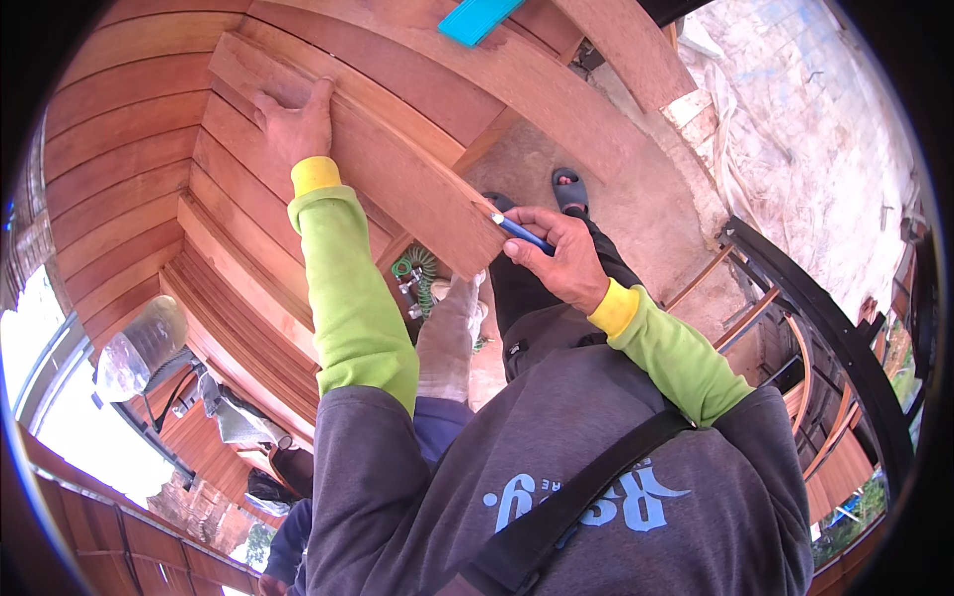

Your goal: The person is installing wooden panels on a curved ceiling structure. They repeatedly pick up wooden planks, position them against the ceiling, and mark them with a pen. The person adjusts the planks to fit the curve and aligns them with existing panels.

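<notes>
A long, flat reddish-brown wooden board (397, 179) slants across the upper middle, its near end pointing at my body. My left hand (295, 127) grips it across its width toward the far end, thumb near one long edge and fingers by the other. Between the thumb and fingers of my right hand (564, 253) is a blue pen (527, 234) with a pale end. That end meets the corner of the board's near end. A thin lighter strip of wood (397, 124) runs along the board's upper edge.
Curved wooden planking (129, 109) rises at the left. A turquoise piece (477, 18) rests on a wide plank at the top. Below the board are a coiled green hose (422, 273) and another person's leg (447, 338). A black metal frame (825, 308) stands at the right.
</notes>
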### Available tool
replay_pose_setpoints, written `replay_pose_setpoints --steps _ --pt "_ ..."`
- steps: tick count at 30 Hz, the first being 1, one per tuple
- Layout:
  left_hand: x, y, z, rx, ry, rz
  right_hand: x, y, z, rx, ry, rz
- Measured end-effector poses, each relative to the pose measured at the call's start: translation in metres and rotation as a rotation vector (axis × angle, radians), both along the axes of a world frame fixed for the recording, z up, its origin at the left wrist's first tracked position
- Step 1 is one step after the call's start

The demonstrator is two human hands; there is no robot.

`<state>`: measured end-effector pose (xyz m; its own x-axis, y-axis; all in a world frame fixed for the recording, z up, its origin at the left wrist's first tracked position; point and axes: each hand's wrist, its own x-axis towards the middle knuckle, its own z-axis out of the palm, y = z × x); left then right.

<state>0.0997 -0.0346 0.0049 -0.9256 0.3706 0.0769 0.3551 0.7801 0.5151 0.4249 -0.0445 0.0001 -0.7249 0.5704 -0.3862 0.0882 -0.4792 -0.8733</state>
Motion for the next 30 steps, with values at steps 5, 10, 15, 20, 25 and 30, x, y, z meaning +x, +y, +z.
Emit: replay_pose_setpoints --steps 5,10,15,20,25,30 --pt "-0.01 0.001 -0.009 -0.048 0.028 -0.019 0.005 0.003 0.007 -0.294 -0.019 0.0" --pt "-0.01 0.002 -0.009 -0.05 0.006 -0.011 0.009 0.006 0.004 -0.443 0.049 -0.038" --pt "-0.013 0.0 -0.011 0.005 -0.006 -0.021 0.009 0.006 0.004 -0.473 0.034 -0.039" --pt "-0.016 -0.002 -0.013 0.044 -0.038 -0.021 0.009 0.005 0.0 -0.568 0.049 -0.083" --pt "-0.006 0.002 -0.004 0.063 -0.059 0.003 0.005 0.007 -0.004 -0.763 0.052 -0.103" --pt "-0.002 0.002 -0.002 0.114 -0.074 0.01 0.005 0.009 -0.006 -0.887 0.104 -0.082"
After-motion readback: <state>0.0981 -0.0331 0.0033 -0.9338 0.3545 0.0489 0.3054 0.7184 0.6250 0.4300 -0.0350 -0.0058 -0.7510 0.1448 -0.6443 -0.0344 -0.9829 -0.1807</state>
